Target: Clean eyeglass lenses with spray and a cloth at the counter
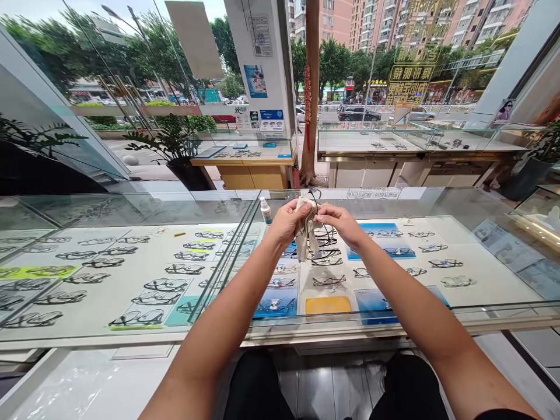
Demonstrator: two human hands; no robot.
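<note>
Above the glass counter (472, 204), my left hand (289, 220) is closed around a beige cloth (308, 242) that hangs down in folds. A pair of dark-framed eyeglasses (314, 201) sticks out of the cloth between my two hands; one lens area is covered by the cloth. My right hand (339, 223) pinches the frame from the other side with thumb and fingers. Just left of my left hand, a small white spray bottle (265, 211) stands upright on the counter.
Rows of eyeglasses (184, 268) lie under the glass on both sides, some on blue display cards (380, 233). A yellow pad (328, 305) lies near the front edge. Beyond stand other display cases (245, 153), a potted plant (168, 143) and a tree trunk (311, 87).
</note>
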